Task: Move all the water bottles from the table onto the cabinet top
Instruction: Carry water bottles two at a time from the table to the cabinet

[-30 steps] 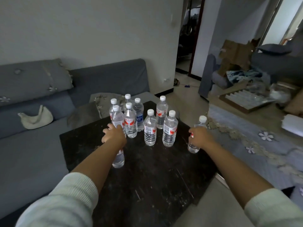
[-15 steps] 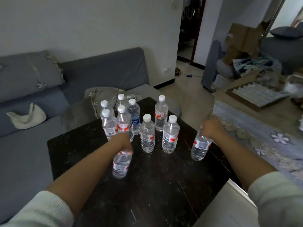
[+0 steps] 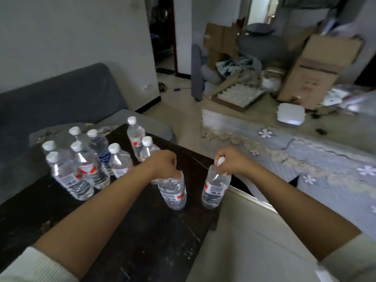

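Carrying two at once by the necks is where this could go sideways imo. Going left to right: seven bottles are bunched at the far left part of the dark desk, a couple touching, so brushing one could topple its neighbours like skittles. The left hand is curled round the top of one bottle, cap hidden under the fingers. The right hand pinches the neck of another bottle right over the desk's right edge. Both hang from a small grip, so a swing or sweaty fingers could drop them. No cabinet top I can pick out for sure. Further right, a pale ledge, a flowered cloth, cardboard boxes and a white container clutter the way.
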The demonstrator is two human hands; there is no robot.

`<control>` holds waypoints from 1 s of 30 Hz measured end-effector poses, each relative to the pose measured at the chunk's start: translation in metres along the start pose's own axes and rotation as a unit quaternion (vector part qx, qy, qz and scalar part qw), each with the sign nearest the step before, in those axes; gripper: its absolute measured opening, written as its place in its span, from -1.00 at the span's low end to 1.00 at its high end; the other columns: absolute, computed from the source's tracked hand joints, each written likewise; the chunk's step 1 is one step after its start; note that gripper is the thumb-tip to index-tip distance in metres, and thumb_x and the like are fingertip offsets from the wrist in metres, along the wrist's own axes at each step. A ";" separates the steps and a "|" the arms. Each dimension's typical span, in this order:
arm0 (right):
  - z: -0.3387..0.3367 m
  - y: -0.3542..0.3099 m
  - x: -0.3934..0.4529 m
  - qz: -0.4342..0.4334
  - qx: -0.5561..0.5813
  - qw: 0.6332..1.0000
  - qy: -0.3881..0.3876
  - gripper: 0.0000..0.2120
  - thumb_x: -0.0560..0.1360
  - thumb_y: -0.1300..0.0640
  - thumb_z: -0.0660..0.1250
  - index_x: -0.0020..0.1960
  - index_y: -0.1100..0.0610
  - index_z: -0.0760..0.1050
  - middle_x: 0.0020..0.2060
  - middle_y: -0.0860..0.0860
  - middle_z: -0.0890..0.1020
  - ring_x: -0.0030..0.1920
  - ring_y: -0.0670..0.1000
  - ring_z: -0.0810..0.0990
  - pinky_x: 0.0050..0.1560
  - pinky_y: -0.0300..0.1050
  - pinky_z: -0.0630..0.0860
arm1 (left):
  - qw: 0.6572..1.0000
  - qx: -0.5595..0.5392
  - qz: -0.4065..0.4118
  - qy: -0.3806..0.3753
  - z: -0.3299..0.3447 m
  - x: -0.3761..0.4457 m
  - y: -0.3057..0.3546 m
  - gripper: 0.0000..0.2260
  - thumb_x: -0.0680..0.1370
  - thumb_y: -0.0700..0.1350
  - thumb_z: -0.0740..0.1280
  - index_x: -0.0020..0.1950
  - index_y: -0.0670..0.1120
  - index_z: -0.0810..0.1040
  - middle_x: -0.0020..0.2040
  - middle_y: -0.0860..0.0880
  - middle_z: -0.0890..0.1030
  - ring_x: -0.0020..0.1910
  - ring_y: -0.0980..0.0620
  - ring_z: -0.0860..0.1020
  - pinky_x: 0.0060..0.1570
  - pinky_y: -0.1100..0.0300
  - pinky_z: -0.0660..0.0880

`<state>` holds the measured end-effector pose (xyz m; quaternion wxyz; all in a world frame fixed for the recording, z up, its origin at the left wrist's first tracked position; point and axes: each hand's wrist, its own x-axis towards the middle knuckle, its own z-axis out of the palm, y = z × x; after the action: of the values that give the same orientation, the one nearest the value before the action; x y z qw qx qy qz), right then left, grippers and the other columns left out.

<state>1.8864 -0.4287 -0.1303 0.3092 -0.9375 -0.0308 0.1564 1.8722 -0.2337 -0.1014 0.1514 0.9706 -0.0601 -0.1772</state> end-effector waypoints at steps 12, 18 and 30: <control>0.015 0.091 -0.237 0.205 0.015 0.957 0.203 -0.76 0.34 0.32 0.43 0.01 0.25 0.58 -0.37 -0.13 0.34 -0.26 -0.03 0.42 -0.39 -0.38 0.25 | 0.930 0.147 0.324 -0.095 0.100 -0.070 0.157 -0.87 0.44 -0.12 0.39 -0.23 -0.09 0.46 -0.04 -0.12 0.53 0.05 -0.11 0.53 -0.13 0.20 0.36; 0.064 0.136 -0.380 0.334 0.049 0.909 0.246 -0.74 0.34 0.29 0.42 0.04 0.21 0.58 -0.29 -0.09 0.38 -0.09 -0.03 0.38 -0.34 -0.43 0.20 | 0.840 0.202 0.471 -0.180 0.189 -0.150 0.241 -0.76 0.42 -0.16 0.40 -0.35 -0.03 0.37 -0.15 -0.05 0.47 -0.05 -0.05 0.49 -0.38 0.36 0.24; 0.190 0.146 -0.731 0.576 0.097 0.736 0.342 -0.72 0.37 0.21 0.41 0.08 0.18 0.56 -0.31 -0.13 0.32 -0.05 -0.05 0.35 -0.09 -0.24 0.29 | 0.612 0.271 0.702 -0.244 0.358 -0.464 0.365 -0.75 0.38 -0.17 0.41 -0.35 -0.02 0.34 -0.22 0.00 0.47 -0.14 -0.01 0.44 -0.31 0.23 0.34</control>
<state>1.1271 -0.5511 -0.1605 0.2390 -0.7312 0.6384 -0.0244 1.2878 -0.5981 -0.1540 -0.0608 0.5496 -0.8029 -0.2225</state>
